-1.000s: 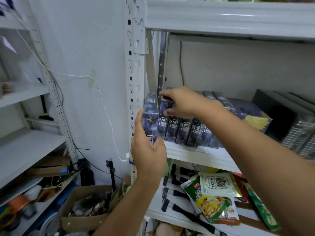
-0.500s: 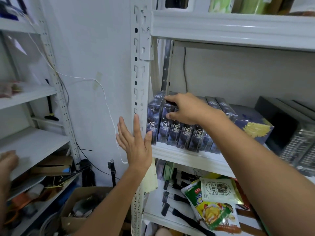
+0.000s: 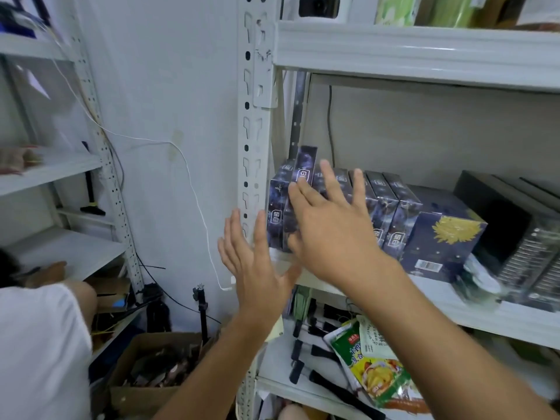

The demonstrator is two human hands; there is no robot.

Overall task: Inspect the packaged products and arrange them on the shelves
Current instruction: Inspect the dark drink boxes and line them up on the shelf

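Hovering by dark boxes (image 3: 394, 213) on shelf (image 3: 485, 313), left hand (image 3: 257, 268) and right hand (image 3: 333, 231) splayed, holding nothing

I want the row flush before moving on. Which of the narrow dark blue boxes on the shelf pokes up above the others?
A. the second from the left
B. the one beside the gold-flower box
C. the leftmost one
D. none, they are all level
A: the second box from the left rises clearly above the tops of the other dark blue boxes, right by the fingers of the open right hand.
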